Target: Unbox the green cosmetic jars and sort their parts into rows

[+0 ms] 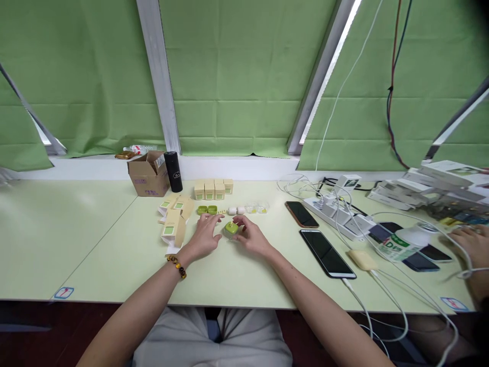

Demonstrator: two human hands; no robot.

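Clock centre = case, 12 = away from person. Green case (231, 229) is sitting on the surface (122, 250), between both hands, approx. straight ahead of the person.

L hand (206, 234) is resting at 9, just beside it, fingers spread, gripping nothing. R hand (250, 236) is bending its fingers round the case's 3 side, prob. touching; can't tell if actually grasping. Likely R is steadying that edge & L is waiting close by as backup.

Case is facing up, w/ a small pale bit poking upward from top. Outline is approx. square w/ rounded corners, so no clear long axis; can't tell a front.

Green trays (207, 209) are lying side by side at 10, white caps (236, 210) at 12, clear cups (256, 208) approx. 2: all forming one line, prob. sorted by kind & kept w/in easy reach. Small boxes (209, 190) are standing in a row at 11, behind the line, prob. parked out of the way. Opened boxes (175, 224) are lying at 9, beyond L hand, prob. pushed aside for working room. Phones (327, 253) are lying approx. 3-4, well apart.
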